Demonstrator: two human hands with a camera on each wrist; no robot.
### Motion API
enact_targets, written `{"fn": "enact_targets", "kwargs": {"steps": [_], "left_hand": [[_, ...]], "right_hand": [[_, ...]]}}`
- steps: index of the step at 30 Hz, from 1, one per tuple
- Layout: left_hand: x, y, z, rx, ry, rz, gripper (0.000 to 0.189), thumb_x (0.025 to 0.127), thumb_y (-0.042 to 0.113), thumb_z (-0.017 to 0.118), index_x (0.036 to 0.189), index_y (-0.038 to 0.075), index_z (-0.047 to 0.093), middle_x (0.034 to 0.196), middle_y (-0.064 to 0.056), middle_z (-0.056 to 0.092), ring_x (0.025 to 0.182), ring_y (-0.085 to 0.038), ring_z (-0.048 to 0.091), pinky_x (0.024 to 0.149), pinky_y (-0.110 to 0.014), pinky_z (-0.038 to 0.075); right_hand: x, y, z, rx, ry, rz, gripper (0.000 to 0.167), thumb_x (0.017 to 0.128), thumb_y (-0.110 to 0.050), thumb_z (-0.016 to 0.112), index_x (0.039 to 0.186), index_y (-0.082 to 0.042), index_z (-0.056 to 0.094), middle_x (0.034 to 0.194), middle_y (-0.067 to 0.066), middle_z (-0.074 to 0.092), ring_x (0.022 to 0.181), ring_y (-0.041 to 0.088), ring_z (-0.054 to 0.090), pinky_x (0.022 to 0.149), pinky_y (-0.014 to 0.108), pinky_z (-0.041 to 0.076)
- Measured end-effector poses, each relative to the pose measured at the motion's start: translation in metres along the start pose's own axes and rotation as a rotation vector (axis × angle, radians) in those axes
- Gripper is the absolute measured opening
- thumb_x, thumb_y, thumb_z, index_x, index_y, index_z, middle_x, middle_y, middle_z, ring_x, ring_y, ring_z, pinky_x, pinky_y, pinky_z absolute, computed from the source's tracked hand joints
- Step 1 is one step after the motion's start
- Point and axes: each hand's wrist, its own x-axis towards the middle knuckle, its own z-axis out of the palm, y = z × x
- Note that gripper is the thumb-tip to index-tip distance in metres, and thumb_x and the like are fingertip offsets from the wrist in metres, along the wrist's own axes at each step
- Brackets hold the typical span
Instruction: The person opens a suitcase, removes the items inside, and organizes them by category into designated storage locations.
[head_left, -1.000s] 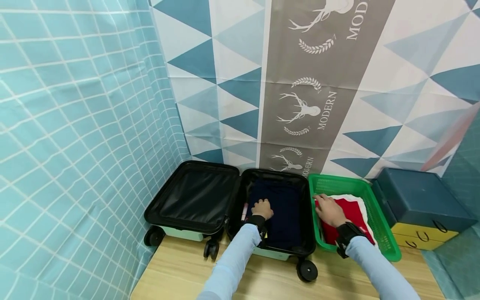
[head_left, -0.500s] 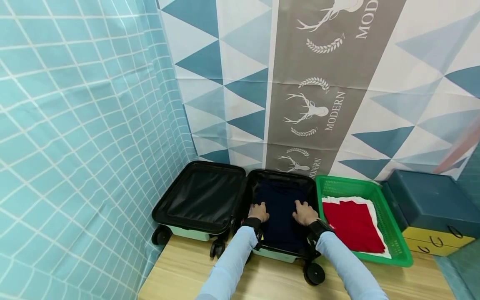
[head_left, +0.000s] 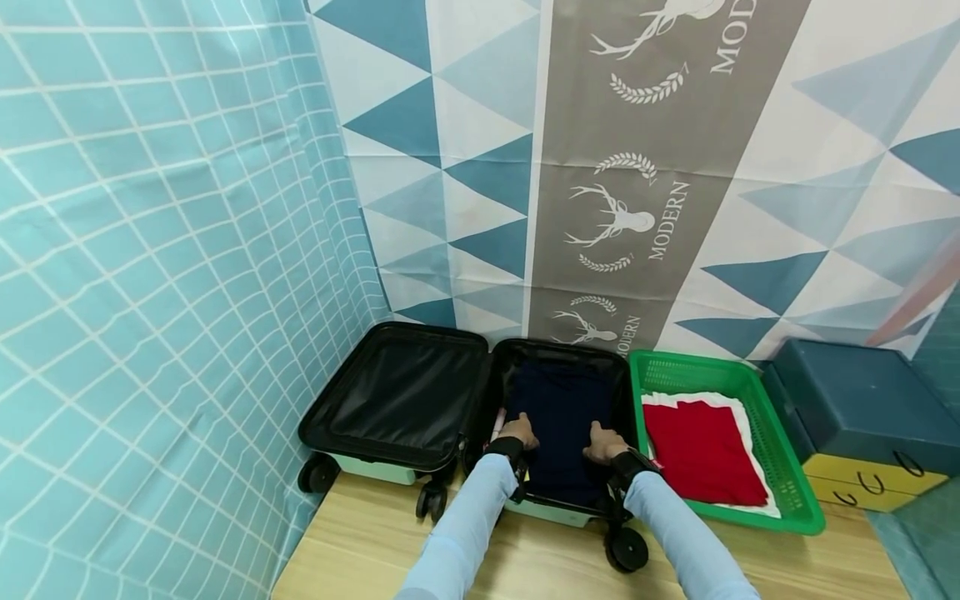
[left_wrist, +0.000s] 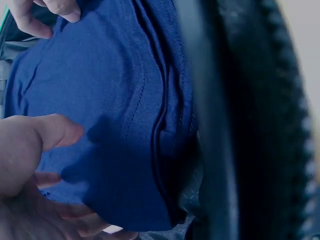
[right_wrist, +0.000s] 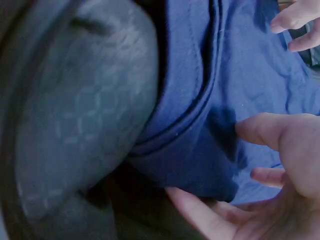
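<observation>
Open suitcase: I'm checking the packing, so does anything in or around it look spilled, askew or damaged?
Nothing stands out as spilled, askew or damaged. The dark blue cloth lies folded and only slightly rumpled in the suitcase; beside it, the red cloth lies flat over the white cloth in the green basket.

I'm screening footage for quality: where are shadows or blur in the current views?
Left wrist: suitcase rim blurred, shadow on folded navy garment beside left hand; right wrist: suitcase interior soft, dark shadow by right hand; head: wall lettering legible.
</observation>
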Motion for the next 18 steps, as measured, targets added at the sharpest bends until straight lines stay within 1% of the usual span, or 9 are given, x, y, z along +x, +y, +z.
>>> {"fn": "enact_targets", "kwargs": {"steps": [3, 5, 7, 10, 13, 15, 18], "left_hand": [[0.002, 0.002, 0.001, 0.005, -0.010, -0.041, 0.076, 0.093, 0.022, 0.069, 0.152, -0.002, 0.028, 0.117, -0.029, 0.061, 0.095, -0.033, 0.064, 0.077, -0.039, 0.051], [0.004, 0.003, 0.001, 0.010, -0.006, -0.069, 0.080, 0.091, 0.024, 0.071, 0.153, -0.001, 0.027, 0.123, -0.030, 0.058, 0.106, -0.037, 0.061, 0.085, -0.043, 0.051], [0.005, 0.004, 0.000, 0.007, 0.015, -0.088, 0.081, 0.089, 0.024, 0.074, 0.152, 0.001, 0.028, 0.127, -0.032, 0.054, 0.114, -0.040, 0.057, 0.090, -0.045, 0.049], [0.006, 0.007, -0.002, 0.005, 0.042, -0.107, 0.082, 0.086, 0.024, 0.076, 0.150, 0.003, 0.030, 0.126, -0.035, 0.053, 0.117, -0.044, 0.054, 0.093, -0.048, 0.048], [0.005, 0.010, -0.005, -0.008, 0.056, -0.104, 0.079, 0.085, 0.023, 0.078, 0.148, 0.005, 0.033, 0.125, -0.037, 0.051, 0.116, -0.046, 0.052, 0.092, -0.050, 0.047], [0.004, 0.009, -0.006, -0.036, 0.060, -0.086, 0.076, 0.085, 0.020, 0.078, 0.146, 0.007, 0.036, 0.124, -0.036, 0.052, 0.114, -0.046, 0.054, 0.090, -0.050, 0.048], [0.002, 0.007, -0.007, -0.112, 0.059, -0.035, 0.071, 0.085, 0.013, 0.077, 0.144, 0.006, 0.039, 0.117, -0.031, 0.059, 0.105, -0.041, 0.060, 0.085, -0.047, 0.050]], "right_hand": [[0.004, 0.002, 0.002, 0.009, 0.023, -0.020, 0.058, 0.092, -0.006, 0.063, 0.137, 0.018, 0.035, 0.122, 0.044, 0.049, 0.106, 0.056, 0.054, 0.088, 0.056, 0.047], [0.006, 0.002, 0.003, 0.006, 0.038, -0.023, 0.058, 0.091, -0.005, 0.064, 0.138, 0.016, 0.036, 0.122, 0.044, 0.047, 0.105, 0.057, 0.053, 0.087, 0.057, 0.047], [0.008, 0.002, 0.002, 0.027, 0.046, -0.016, 0.056, 0.090, -0.003, 0.064, 0.137, 0.015, 0.039, 0.122, 0.045, 0.044, 0.103, 0.056, 0.054, 0.085, 0.056, 0.047], [0.010, 0.002, -0.001, 0.117, 0.056, 0.009, 0.055, 0.087, -0.001, 0.062, 0.136, 0.014, 0.041, 0.124, 0.047, 0.040, 0.099, 0.054, 0.054, 0.081, 0.053, 0.047], [0.011, 0.004, -0.005, 0.264, 0.050, 0.039, 0.055, 0.086, 0.000, 0.061, 0.136, 0.014, 0.043, 0.127, 0.046, 0.037, 0.101, 0.051, 0.051, 0.080, 0.051, 0.045], [0.012, 0.005, -0.007, 0.340, 0.038, 0.036, 0.056, 0.085, 0.000, 0.062, 0.135, 0.016, 0.043, 0.127, 0.045, 0.039, 0.102, 0.048, 0.051, 0.078, 0.049, 0.046], [0.012, 0.008, -0.007, 0.397, 0.025, 0.007, 0.054, 0.084, 0.003, 0.061, 0.133, 0.018, 0.045, 0.128, 0.042, 0.045, 0.093, 0.039, 0.055, 0.071, 0.042, 0.049]]}}
